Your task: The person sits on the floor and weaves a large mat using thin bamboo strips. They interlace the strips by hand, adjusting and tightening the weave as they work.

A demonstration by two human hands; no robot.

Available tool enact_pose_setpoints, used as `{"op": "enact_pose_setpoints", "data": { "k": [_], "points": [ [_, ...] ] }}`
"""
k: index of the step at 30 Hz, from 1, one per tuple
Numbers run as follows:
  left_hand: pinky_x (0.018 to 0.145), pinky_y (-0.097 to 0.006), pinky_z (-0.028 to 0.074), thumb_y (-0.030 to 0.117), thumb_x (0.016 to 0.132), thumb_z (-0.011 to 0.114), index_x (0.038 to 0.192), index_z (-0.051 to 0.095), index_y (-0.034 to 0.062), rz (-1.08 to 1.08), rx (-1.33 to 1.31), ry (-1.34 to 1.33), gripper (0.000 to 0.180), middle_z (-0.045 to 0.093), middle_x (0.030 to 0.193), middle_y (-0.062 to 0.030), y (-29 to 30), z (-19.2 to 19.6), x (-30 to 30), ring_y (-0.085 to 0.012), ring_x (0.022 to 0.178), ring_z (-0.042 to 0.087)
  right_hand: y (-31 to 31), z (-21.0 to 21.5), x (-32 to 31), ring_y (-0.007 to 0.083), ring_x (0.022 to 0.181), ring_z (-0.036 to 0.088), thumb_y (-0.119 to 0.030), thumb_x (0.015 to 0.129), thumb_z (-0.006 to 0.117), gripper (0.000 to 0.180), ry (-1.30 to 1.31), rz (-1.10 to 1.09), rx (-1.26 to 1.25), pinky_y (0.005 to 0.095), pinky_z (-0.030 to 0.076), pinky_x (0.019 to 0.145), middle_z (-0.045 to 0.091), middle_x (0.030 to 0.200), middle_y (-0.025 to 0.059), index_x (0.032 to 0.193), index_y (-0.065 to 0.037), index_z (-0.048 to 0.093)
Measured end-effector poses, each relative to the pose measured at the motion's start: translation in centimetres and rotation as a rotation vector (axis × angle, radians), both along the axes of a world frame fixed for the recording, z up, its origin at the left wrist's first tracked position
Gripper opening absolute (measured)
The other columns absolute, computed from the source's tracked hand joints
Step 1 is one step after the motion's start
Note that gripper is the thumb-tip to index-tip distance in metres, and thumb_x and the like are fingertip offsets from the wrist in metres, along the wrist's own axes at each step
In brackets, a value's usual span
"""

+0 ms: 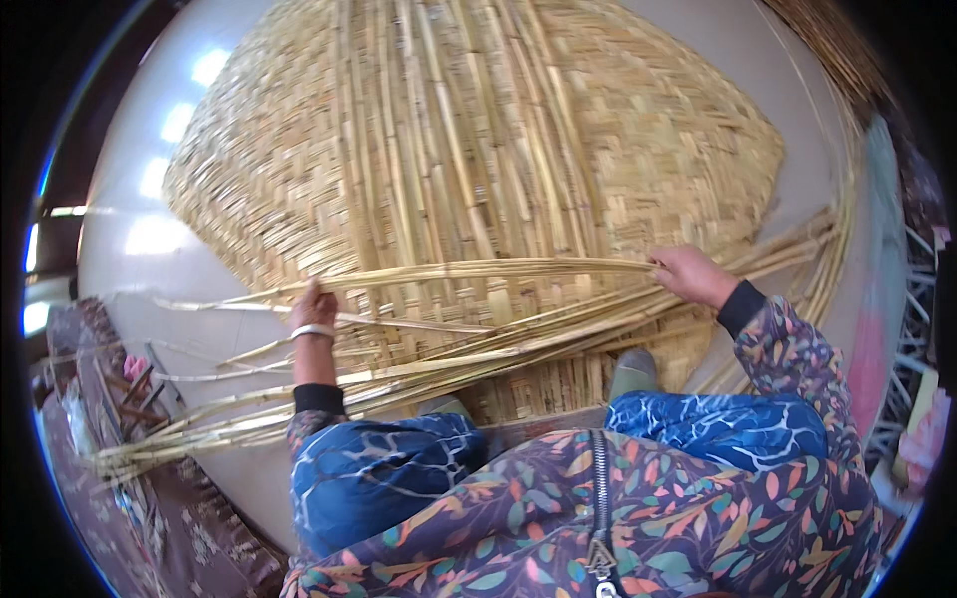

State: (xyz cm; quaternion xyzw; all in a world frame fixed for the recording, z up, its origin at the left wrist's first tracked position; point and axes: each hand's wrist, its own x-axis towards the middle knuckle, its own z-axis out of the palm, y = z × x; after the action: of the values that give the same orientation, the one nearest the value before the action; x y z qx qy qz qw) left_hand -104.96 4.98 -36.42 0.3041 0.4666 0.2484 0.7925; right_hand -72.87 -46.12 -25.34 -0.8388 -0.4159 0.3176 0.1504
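Note:
A thin bundle of split reed strips (478, 268) stretches crosswise in front of me, held between both hands. My left hand (313, 310), with a pale bangle at the wrist, is closed around the bundle's left part. At its right end my right hand (688, 275) pinches the strips, fingers pressed together. Beneath them lies a large woven reed mat (269, 149) with a herringbone pattern. Several long reed strips (454, 149) run lengthwise away from me over the mat's middle. A thicker pile of loose reeds (419, 371) lies slantwise just above my knees.
Shiny grey floor (120, 259) surrounds the mat. On the left is a brown patterned cloth-covered piece (189, 528) with reed ends over it. More long reeds (832, 249) curve along the right, beside a green and pink sheet (877, 249) and a metal rack (892, 389).

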Motion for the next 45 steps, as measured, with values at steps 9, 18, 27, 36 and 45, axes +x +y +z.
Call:
{"op": "enact_pose_setpoints", "data": {
  "k": [9,18,27,36,45],
  "points": [
    [0.046,-0.021,0.042,0.040,0.091,0.048,0.097,0.058,0.0152,-0.035,0.221,0.238,0.028,0.048,0.062,0.0031,11.4,2.7,3.0,-0.0111,0.051,0.046,-0.8,-1.5,-2.2,0.0361,0.071,0.059,-0.014,0.079,0.048,0.015,-0.092,0.256,0.030,0.0463,0.046,0.059,0.060,0.073,0.0152,0.090,-0.009,0.056],
    [0.085,-0.031,0.045,0.036,0.088,0.054,0.112,0.060,0.0042,-0.778,1.479,-0.162,0.040,0.060,0.108,-0.0110,-8.0,29.0,32.4,-0.0218,0.092,0.058,2.3,-2.0,-3.7,0.0319,0.064,0.061,-0.013,0.080,0.048,0.012,-0.189,0.281,0.007,0.0428,0.048,0.054,0.060,0.069,0.0110,0.090,-0.010,0.054],
    [0.083,-0.036,0.046,0.042,0.085,0.056,0.119,0.051,0.0028,-1.024,1.811,0.512,0.051,0.057,0.113,-0.0146,-14.7,17.3,34.3,-0.0239,0.100,0.058,3.2,-6.9,3.6,0.0276,0.065,0.064,-0.012,0.086,0.045,0.018,0.182,-0.294,0.324,0.0374,0.052,0.054,0.061,0.076,0.0182,0.090,0.004,0.053],
    [0.066,-0.041,0.051,0.028,0.080,0.068,0.103,0.059,0.0030,-1.250,0.311,0.686,0.035,0.060,0.089,-0.0095,-20.7,6.1,28.2,-0.0226,0.082,0.061,7.4,-4.1,6.8,0.0195,0.070,0.062,-0.022,0.091,0.043,0.029,0.659,-0.717,0.268,0.0290,0.051,0.056,0.055,0.095,0.0141,0.107,0.003,0.045],
    [0.036,-0.027,0.035,0.035,0.075,0.073,0.074,0.057,0.0039,-1.021,0.572,0.746,0.034,0.048,0.058,-0.0026,-22.3,8.1,29.6,-0.0131,0.044,0.045,9.3,-4.5,7.4,0.0191,0.075,0.062,-0.020,0.089,0.043,0.026,0.689,-0.776,0.218,0.0320,0.048,0.055,0.055,0.085,0.0109,0.102,0.002,0.049]
  ]
}}
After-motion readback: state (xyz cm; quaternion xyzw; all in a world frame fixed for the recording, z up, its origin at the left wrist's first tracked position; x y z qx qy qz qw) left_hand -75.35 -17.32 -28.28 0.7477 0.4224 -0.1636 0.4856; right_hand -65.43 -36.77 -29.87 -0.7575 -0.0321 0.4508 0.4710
